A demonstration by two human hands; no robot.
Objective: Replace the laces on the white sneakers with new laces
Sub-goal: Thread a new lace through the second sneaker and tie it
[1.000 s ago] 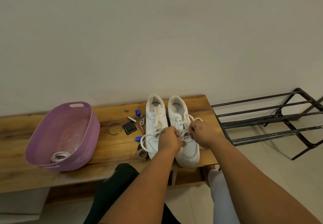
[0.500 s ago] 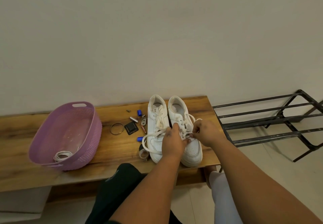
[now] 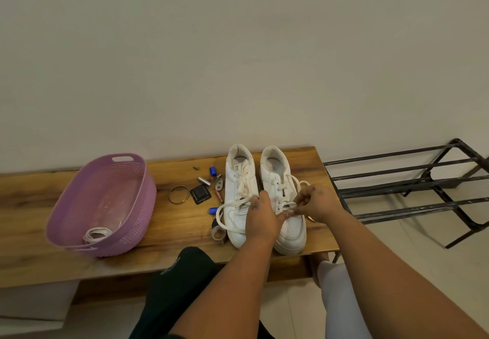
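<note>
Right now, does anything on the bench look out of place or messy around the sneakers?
Yes. Small clutter lies loose left of the left sneaker: batteries, a bangle, a black square piece. A slack lace loop spills off that sneaker onto the bench. The laces in the purple basket look tidy.

The toe of the left sneaker [image 3: 239, 206] is partly hidden by the left hand [image 3: 260, 218]; the small bench items [image 3: 209, 185] cannot be identified.

Both forearms reach forward, side by side. The left hand [image 3: 260, 217] curls with its thumb out to the right. The right hand [image 3: 315, 203] pinches a lace [image 3: 287, 204] with bent fingers.
</note>
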